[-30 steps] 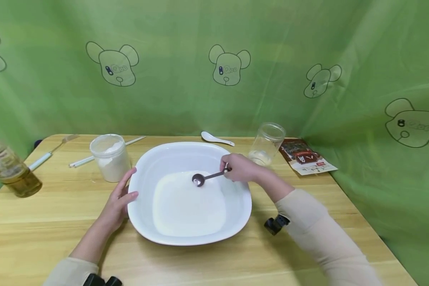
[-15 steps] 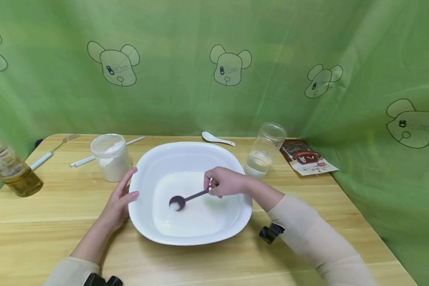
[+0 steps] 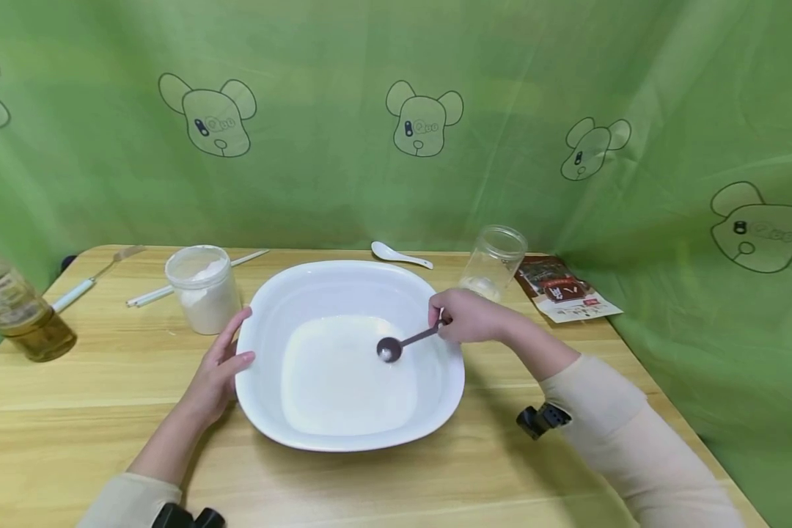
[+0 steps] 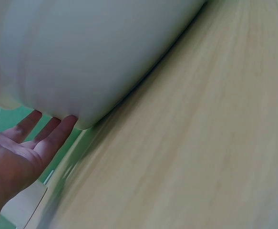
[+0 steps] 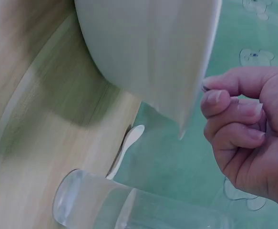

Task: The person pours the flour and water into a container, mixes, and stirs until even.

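Note:
A large white basin [image 3: 257, 407] stands on the wooden table, its floor a paler cream than its walls. My left hand [image 3: 213, 374] touches the basin's left side, thumb at the rim; in the left wrist view, fairly straight fingers [image 4: 56, 138] meet the outer wall. Over the basin's right part, my right hand [image 3: 467, 315] pinches the handle of a dark long-handled spoon [image 3: 389, 350], a little white in its bowl. The right wrist view shows thumb and forefinger together beside the rim, the other fingers curled; most of the spoon is hidden there.
Left of the basin are an open jar of white powder [image 3: 210, 301], white sticks [image 3: 150, 296], a fork [image 3: 75, 292] and a bottle of amber liquid [image 3: 23, 315]. Behind lies a white spoon [image 3: 399, 257]. A clear jar [image 3: 498, 253] and a printed packet [image 3: 564, 290] stand at right.
My right hand swept the dark spoon left and nearer across the basin, then back to the right, beyond where it was a second ago. The left hand has stayed at the basin's side.

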The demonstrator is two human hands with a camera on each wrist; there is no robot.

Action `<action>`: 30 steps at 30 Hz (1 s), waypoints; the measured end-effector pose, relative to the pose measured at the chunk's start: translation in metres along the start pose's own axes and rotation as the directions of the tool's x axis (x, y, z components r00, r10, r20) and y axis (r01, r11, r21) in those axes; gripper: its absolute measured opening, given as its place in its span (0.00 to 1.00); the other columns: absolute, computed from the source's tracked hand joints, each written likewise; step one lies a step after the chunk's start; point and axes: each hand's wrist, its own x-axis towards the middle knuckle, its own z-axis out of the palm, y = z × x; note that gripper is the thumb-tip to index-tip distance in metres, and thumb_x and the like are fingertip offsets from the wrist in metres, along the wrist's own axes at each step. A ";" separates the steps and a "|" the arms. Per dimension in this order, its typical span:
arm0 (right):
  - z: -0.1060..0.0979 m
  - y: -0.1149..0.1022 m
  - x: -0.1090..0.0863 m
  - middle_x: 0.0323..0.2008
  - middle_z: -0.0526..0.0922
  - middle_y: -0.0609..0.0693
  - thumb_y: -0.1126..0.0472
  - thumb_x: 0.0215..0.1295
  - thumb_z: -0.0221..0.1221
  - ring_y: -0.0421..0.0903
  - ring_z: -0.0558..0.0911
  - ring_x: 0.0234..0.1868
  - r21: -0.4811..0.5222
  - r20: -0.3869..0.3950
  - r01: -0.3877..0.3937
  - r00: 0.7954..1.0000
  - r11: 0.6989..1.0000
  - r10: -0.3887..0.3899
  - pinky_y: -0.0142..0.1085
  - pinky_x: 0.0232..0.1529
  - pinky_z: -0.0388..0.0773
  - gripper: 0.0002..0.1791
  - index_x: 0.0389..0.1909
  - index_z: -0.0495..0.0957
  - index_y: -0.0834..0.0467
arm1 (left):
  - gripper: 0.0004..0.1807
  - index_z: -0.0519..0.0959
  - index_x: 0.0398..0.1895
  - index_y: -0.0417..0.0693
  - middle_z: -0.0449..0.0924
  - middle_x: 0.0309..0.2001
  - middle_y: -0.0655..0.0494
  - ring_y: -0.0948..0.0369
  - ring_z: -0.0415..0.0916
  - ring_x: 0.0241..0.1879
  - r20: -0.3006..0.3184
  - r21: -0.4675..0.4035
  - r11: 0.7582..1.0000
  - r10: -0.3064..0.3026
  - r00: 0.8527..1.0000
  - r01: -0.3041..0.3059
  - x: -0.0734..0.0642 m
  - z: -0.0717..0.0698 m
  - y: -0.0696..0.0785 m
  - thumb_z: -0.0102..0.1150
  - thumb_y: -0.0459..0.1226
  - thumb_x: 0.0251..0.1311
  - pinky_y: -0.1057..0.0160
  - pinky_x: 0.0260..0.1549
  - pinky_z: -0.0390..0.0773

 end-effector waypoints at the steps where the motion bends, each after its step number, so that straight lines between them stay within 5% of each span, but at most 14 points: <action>1: 0.000 0.002 0.002 0.11 0.65 0.45 0.73 0.45 0.50 0.38 0.62 0.13 -0.007 -0.021 -0.007 1.000 1.000 0.006 0.28 0.14 0.61 0.07 0.24 0.73 0.61 | 0.31 0.53 0.63 0.56 0.62 0.48 0.45 0.59 0.73 0.38 -0.002 0.000 1.000 0.001 1.000 -0.001 0.000 0.000 0.000 0.43 0.29 0.56 0.57 0.28 0.78; 9: 0.013 0.004 0.034 0.12 0.71 0.50 0.74 0.47 0.50 0.42 0.68 0.13 0.190 -0.078 -0.063 0.994 0.980 0.079 0.29 0.13 0.63 0.07 0.29 0.72 0.64 | 0.31 0.54 0.63 0.55 0.64 0.47 0.45 0.58 0.73 0.38 -0.004 0.002 1.000 0.016 1.000 -0.016 -0.001 0.001 0.000 0.42 0.28 0.56 0.57 0.28 0.78; 17: 0.039 -0.020 0.059 0.11 0.71 0.49 0.72 0.50 0.52 0.54 0.71 0.17 0.339 0.017 -0.025 1.000 0.940 0.020 0.27 0.16 0.62 0.05 0.30 0.73 0.64 | 0.31 0.52 0.64 0.55 0.64 0.48 0.48 0.59 0.73 0.39 0.001 0.008 1.000 0.001 1.000 -0.001 0.000 0.000 -0.001 0.43 0.29 0.56 0.57 0.30 0.78; 24: 0.047 -0.043 0.044 0.10 0.67 0.47 0.74 0.50 0.53 0.41 0.66 0.12 0.361 0.155 0.062 0.980 0.931 -0.125 0.26 0.16 0.61 0.05 0.28 0.73 0.62 | 0.31 0.52 0.64 0.55 0.64 0.49 0.49 0.59 0.72 0.40 0.002 0.009 1.000 -0.003 1.000 0.002 0.000 0.000 -0.001 0.43 0.29 0.56 0.58 0.31 0.78; 30: 0.034 -0.037 0.012 0.10 0.66 0.45 0.74 0.47 0.52 0.37 0.65 0.13 0.291 0.247 0.103 0.952 0.951 -0.179 0.25 0.14 0.60 0.07 0.26 0.73 0.60 | 0.31 0.52 0.64 0.56 0.63 0.49 0.48 0.59 0.73 0.39 -0.003 0.002 1.000 -0.004 1.000 0.004 0.001 -0.001 0.000 0.44 0.29 0.56 0.58 0.29 0.78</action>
